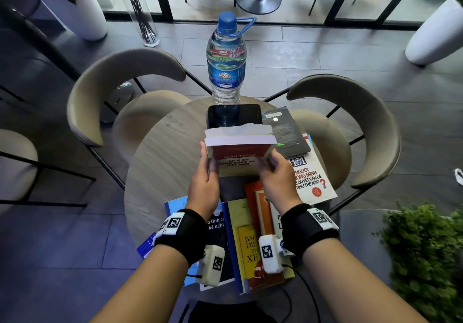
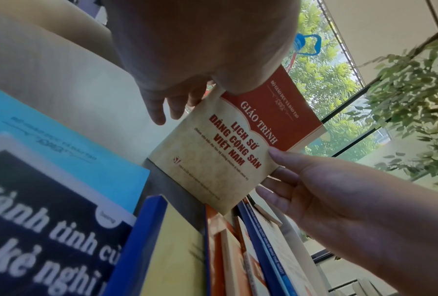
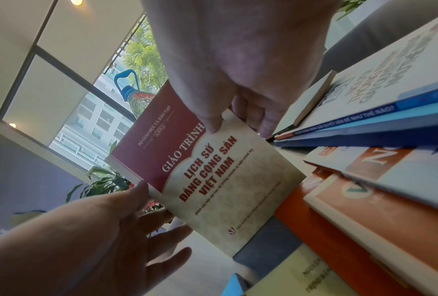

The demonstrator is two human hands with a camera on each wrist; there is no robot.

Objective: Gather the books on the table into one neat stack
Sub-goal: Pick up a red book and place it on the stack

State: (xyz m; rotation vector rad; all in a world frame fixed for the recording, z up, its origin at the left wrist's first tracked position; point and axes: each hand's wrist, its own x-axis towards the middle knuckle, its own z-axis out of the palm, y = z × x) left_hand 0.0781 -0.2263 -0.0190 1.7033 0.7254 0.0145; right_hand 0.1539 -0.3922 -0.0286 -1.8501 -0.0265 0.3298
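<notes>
Both hands hold one red and cream book (image 1: 238, 155) tilted up over the middle of the round table (image 1: 160, 162). My left hand (image 1: 208, 158) grips its left edge, thumb in front and fingers behind. My right hand (image 1: 269, 162) grips its right edge in the same way. The cover (image 2: 213, 156) faces me, and its title is legible in the right wrist view (image 3: 225, 190). Lying near me are a dark navy book (image 1: 218, 237) on a light blue book (image 1: 175, 205), a yellow book (image 1: 248, 242) and orange books (image 1: 260, 205). A white book (image 1: 313, 182) and a dark grey book (image 1: 285, 132) lie at the right.
A black tablet (image 1: 234, 116) lies behind the held book, with a tall water bottle (image 1: 226, 59) standing at the table's far edge. Two curved beige chairs (image 1: 105, 92) flank the table. A green plant (image 1: 426, 255) sits at the lower right.
</notes>
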